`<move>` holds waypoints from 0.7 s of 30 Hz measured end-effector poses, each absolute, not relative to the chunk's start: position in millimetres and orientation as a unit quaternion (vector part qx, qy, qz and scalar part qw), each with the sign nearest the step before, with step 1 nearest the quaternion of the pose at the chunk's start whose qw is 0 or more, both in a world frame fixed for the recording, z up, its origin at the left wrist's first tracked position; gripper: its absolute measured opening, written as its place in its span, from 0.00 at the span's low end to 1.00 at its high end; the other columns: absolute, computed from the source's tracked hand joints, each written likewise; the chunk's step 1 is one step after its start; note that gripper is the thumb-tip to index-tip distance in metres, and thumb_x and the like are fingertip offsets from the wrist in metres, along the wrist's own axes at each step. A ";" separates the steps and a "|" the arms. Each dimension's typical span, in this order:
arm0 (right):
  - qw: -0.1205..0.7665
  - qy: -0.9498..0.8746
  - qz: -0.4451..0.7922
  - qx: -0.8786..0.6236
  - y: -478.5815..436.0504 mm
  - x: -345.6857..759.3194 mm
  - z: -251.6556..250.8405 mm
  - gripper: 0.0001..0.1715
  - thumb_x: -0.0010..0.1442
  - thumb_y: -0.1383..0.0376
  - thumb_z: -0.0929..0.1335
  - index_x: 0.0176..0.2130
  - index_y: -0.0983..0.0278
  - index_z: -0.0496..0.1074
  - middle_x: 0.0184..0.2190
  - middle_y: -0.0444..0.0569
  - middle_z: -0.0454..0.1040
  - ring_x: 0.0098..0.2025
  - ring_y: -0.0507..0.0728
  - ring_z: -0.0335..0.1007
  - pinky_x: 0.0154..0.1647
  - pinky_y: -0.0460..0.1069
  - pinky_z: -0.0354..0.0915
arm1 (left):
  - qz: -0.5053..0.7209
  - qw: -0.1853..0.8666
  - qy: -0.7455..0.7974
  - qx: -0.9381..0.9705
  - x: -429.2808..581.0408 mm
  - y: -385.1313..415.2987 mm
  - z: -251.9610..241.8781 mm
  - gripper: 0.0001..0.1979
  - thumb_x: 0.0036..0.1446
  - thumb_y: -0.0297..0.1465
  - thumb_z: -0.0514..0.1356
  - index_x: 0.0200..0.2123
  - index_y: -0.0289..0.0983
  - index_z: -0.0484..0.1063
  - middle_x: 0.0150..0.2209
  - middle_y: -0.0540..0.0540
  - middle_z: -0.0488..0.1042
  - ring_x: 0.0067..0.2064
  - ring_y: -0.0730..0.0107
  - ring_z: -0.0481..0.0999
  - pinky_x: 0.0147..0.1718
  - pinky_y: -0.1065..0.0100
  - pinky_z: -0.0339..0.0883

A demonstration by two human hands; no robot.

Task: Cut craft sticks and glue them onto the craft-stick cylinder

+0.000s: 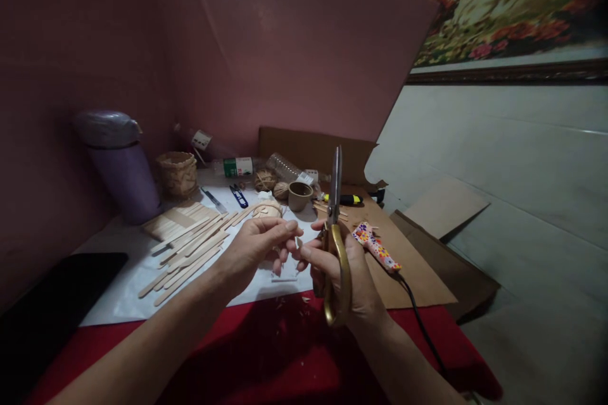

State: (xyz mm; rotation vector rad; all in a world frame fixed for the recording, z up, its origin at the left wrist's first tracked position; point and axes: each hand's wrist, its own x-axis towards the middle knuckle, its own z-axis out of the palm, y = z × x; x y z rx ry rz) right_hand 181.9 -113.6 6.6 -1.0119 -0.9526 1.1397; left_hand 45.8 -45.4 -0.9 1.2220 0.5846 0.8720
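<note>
Finding: the work in hand appears to be the handling of a cut fragment, at or just after a trimming step. The left hand (261, 243) is drawn in at thumb and forefinger, apparently pinching a small pale piece (298, 242). Finger overlap hides part of this hold. The right hand (358, 278) is closed around the scissors (335, 193), and its thumb and fingers also reach to the piece.

Position: the piece sits between the two sets of fingertips, above the near edge of a white sheet (114, 294) on the red-covered surface (237, 354). The scissors stand nearly upright, blades pointing up and close together, well clear of the piece. Its material cannot be confirmed at this size, though wood is likely given the loose wooden sticks (197, 252) lying to the left.

Supporting evidence: pale scraps (305, 299) lie on the red cover below the hands, consistent with cutting. A patterned glue gun (380, 253) rests on brown cardboard (422, 288) to the right, not in use.

Assessment: the next move calls for a settled grip on the piece by the left hand alone. If more trimming is needed, the right hand must then free its fingers, turn the blades down and part them. Caution is advised, as the fragment is small and fingertips would be near the cutting edge.
</note>
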 end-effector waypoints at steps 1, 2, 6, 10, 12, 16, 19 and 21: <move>0.613 -0.421 0.498 -0.446 -113.8 182.8 7.5 0.28 0.46 0.63 0.76 0.42 0.60 0.60 0.20 0.38 0.74 0.14 0.45 0.58 0.14 0.39 0.51 | 0.382 0.692 0.259 0.554 44.9 -44.9 -1.2 0.14 0.50 0.39 0.67 0.28 0.32 0.77 0.20 0.49 0.72 0.18 0.78 0.67 0.17 0.76 0.63; 0.604 -0.426 0.499 -0.452 -113.7 183.6 7.7 0.28 0.46 0.63 0.76 0.42 0.60 0.60 0.19 0.37 0.74 0.14 0.45 0.58 0.14 0.39 0.51 | 0.375 0.691 0.256 0.562 44.1 -44.4 -1.5 0.13 0.49 0.38 0.68 0.27 0.32 0.76 0.19 0.49 0.72 0.18 0.78 0.67 0.17 0.76 0.63; 0.604 -0.451 0.464 -0.465 -110.5 188.2 4.3 0.26 0.47 0.64 0.75 0.42 0.61 0.61 0.20 0.35 0.72 0.14 0.44 0.57 0.18 0.40 0.57 | 0.366 0.686 0.244 0.580 42.1 -43.9 0.4 0.13 0.48 0.37 0.69 0.25 0.32 0.75 0.18 0.48 0.73 0.19 0.77 0.69 0.19 0.75 0.66; 0.606 -0.507 0.387 -0.477 -108.7 193.8 3.3 0.20 0.51 0.66 0.73 0.42 0.60 0.64 0.22 0.37 0.71 0.22 0.49 0.67 0.26 0.44 0.64 | 0.359 0.673 0.276 0.585 43.1 -46.2 5.4 0.14 0.44 0.37 0.70 0.24 0.31 0.75 0.18 0.48 0.73 0.17 0.75 0.70 0.18 0.73 0.67; 0.587 -0.539 0.353 -0.490 -109.3 195.2 6.0 0.16 0.53 0.66 0.72 0.41 0.60 0.66 0.22 0.37 0.69 0.24 0.49 0.67 0.26 0.44 0.63 | 0.355 0.663 0.296 0.589 43.9 -47.5 7.0 0.14 0.42 0.37 0.70 0.25 0.31 0.75 0.18 0.47 0.73 0.17 0.74 0.70 0.17 0.71 0.68; 0.575 -0.554 0.338 -0.498 -107.9 194.6 11.7 0.15 0.53 0.63 0.73 0.39 0.61 0.68 0.22 0.37 0.67 0.24 0.49 0.64 0.25 0.43 0.61 | 0.337 0.667 0.297 0.594 43.1 -47.5 7.8 0.14 0.42 0.36 0.71 0.24 0.31 0.75 0.16 0.48 0.71 0.17 0.73 0.69 0.18 0.70 0.69; 0.582 -0.514 0.406 -0.482 -106.4 193.5 9.3 0.25 0.50 0.52 0.75 0.41 0.61 0.66 0.21 0.38 0.68 0.21 0.50 0.65 0.19 0.42 0.57 | 0.353 0.679 0.302 0.568 40.9 -45.3 7.9 0.13 0.42 0.35 0.70 0.23 0.31 0.74 0.17 0.48 0.71 0.17 0.75 0.68 0.16 0.72 0.66; 0.575 -0.478 0.463 -0.477 -109.3 192.5 3.4 0.33 0.48 0.43 0.73 0.42 0.62 0.65 0.19 0.38 0.67 0.17 0.48 0.60 0.15 0.41 0.53 | 0.389 0.687 0.309 0.531 39.4 -43.7 8.6 0.12 0.42 0.34 0.70 0.22 0.32 0.74 0.17 0.48 0.71 0.16 0.77 0.67 0.15 0.75 0.62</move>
